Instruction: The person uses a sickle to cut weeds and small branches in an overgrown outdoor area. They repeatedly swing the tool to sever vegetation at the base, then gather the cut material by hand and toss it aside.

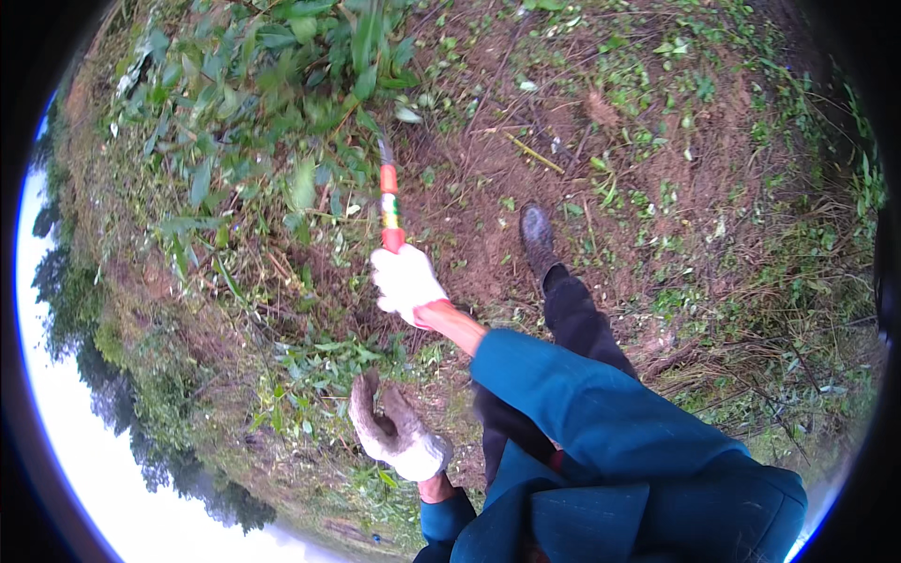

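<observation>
My right hand, in a white work glove with a red cuff, grips the red handle of a hand tool. Its dark metal shank runs up into a leafy green shrub; leaves hide the far end, so the head's shape cannot be told. Some leaves beside it are blurred. Lower down, my left hand wears a white glove stained brown with soil. Its fingers and thumb curve apart around a gap, with nothing visible between them. Low green leaves grow just above that hand.
A dark boot stands on reddish-brown soil strewn with cut leaves and twigs. One yellowish stick lies ahead of the boot. Dry stems are heaped at the right. Trees line the slope's far edge at the left.
</observation>
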The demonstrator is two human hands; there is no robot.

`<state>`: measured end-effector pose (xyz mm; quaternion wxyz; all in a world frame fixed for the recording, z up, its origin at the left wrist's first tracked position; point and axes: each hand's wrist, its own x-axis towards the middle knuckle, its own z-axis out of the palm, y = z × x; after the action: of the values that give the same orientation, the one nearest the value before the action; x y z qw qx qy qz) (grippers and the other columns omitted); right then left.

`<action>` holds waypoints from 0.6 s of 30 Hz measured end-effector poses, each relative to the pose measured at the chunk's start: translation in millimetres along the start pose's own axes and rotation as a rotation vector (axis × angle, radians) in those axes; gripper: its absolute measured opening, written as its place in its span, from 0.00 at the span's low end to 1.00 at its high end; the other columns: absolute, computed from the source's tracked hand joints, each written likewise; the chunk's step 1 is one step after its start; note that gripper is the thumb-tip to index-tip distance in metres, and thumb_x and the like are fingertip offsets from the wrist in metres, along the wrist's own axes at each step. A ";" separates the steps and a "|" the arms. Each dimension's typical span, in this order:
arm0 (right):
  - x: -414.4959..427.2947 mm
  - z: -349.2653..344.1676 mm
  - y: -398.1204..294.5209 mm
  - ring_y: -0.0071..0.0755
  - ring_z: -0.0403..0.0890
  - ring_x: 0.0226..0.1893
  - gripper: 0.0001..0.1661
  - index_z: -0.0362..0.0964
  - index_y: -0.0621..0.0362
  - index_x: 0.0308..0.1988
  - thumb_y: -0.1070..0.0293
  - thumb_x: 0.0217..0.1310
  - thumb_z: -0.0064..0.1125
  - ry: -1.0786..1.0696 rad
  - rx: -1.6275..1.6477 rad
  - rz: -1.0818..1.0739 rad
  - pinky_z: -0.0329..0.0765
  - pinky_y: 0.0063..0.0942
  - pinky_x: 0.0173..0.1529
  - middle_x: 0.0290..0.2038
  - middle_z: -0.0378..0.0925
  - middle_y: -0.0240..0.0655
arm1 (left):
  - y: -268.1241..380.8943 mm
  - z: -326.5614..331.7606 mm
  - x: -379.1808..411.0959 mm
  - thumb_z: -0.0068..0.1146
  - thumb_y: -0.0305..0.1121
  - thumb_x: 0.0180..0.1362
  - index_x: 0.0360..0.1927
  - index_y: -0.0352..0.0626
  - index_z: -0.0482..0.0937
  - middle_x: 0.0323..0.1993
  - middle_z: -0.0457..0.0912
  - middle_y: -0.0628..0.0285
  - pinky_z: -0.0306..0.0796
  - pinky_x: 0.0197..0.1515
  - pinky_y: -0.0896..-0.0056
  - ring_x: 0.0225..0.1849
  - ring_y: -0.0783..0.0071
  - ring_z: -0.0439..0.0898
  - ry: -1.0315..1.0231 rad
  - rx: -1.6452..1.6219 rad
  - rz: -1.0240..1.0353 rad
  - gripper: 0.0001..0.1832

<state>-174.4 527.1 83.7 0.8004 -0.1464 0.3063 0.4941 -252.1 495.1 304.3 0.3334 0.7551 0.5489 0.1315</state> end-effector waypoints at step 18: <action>24.2 -88.9 -52.3 0.27 0.69 0.19 0.09 0.65 0.51 0.34 0.61 0.69 0.46 0.154 -0.176 -0.281 0.69 0.32 0.20 0.22 0.64 0.26 | -107.5 -2.1 -37.9 0.57 0.21 0.61 0.56 0.31 0.76 0.47 0.83 0.54 0.74 0.50 0.71 0.47 0.70 0.80 -0.157 -0.007 -0.045 0.18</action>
<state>-151.1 471.8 -3.7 0.8199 -0.2944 0.2988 0.3896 -346.7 479.9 242.5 0.3809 0.7493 0.5376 0.0661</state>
